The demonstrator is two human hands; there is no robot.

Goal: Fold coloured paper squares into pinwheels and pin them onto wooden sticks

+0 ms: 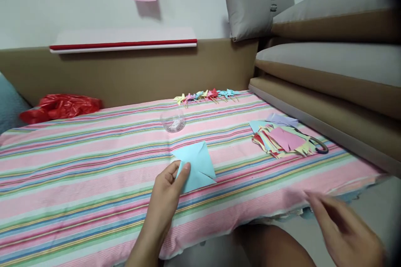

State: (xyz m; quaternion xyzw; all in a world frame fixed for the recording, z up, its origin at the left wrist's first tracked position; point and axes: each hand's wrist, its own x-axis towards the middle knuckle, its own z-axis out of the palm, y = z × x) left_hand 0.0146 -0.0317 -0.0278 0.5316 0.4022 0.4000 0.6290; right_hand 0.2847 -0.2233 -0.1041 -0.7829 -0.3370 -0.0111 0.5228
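Note:
My left hand [171,181] grips a light blue paper square [198,167] at its left edge, thumb on top. Slits run in from the corners of the square, and it is held over the striped cloth. Off to the lower right, beyond the cloth's front edge, my right hand [341,225] is blurred, its thumb and forefinger tips pinched together. Whatever may be between those tips is too small to make out. A clear round container [173,121] with tiny bits inside stands behind the blue square.
Several small paper pinwheels [208,94] on sticks lie at the back. On the right, cut colored papers [283,138] are piled with dark-handled scissors [321,146]. A red plastic bag [62,107] lies back left on the striped cloth [94,167]. Stacked cushions [332,62] border the right side.

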